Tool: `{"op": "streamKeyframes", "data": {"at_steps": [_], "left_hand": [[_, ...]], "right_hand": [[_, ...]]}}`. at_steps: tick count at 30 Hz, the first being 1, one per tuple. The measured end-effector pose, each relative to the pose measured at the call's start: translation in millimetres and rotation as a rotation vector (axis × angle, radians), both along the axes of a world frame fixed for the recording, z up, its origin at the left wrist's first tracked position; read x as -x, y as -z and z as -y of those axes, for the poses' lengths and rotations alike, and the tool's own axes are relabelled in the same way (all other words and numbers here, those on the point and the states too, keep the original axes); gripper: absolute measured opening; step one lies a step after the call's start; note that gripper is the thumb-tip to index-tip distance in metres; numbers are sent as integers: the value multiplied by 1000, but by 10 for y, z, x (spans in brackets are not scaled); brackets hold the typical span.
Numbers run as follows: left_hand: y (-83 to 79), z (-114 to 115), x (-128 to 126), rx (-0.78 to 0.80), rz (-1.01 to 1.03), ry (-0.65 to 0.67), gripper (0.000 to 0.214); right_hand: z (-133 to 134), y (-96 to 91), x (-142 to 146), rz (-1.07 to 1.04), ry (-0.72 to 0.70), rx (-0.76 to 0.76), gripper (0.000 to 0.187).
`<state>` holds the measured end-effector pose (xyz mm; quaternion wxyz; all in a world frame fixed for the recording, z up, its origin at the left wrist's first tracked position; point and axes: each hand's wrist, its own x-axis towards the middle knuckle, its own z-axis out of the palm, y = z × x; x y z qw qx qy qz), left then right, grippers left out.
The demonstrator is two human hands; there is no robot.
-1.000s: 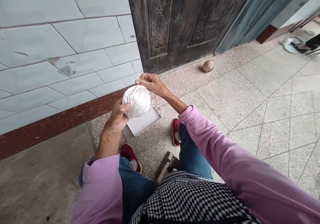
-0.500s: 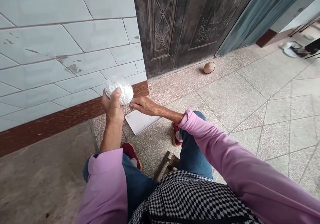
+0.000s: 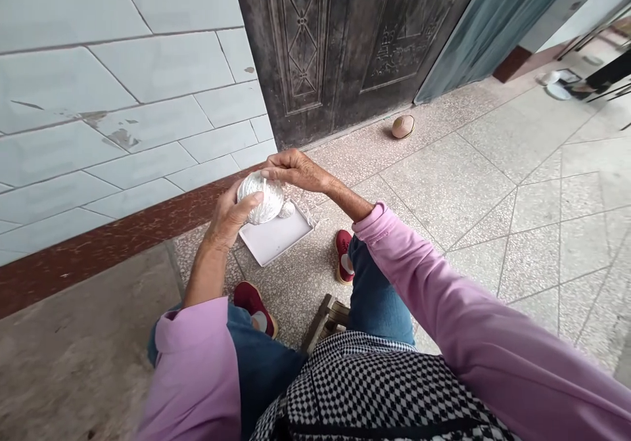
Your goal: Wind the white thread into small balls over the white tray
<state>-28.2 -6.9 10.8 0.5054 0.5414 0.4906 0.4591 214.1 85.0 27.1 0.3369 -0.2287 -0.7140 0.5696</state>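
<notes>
We hold the white ball of yarn in our left hand, above the tray, with the right hand at its upper edge; whether that one grips a strand, we cannot tell. The tray's rim lies near the wall, leaving little room leftward, while rightward the floor spreads wide.

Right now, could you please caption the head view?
Left hand holds a white string ball; right hand at its top.

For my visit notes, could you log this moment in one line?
left hand: holds white yarn ball | right hand: at ball's top | pale tray: on floor
</notes>
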Motion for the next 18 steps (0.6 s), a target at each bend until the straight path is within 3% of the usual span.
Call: {"op": "streamKeyframes", "data": {"at_steps": [3, 7, 13, 18], "left_hand": [[-119, 78, -112, 105, 89, 65, 101], [-167, 107, -150, 106, 124, 144, 95], [-114, 49, -157, 101, 135, 160, 92], [-139, 21, -214, 94, 161, 169, 92]], "right_hand": [[-70, 78, -42, -68, -31, -14, 67], [-94, 104, -76, -108, -59, 45, 73], [-78, -42, -162, -82, 39, 204, 74], [-67, -128, -193, -56, 78, 174, 77]]}}
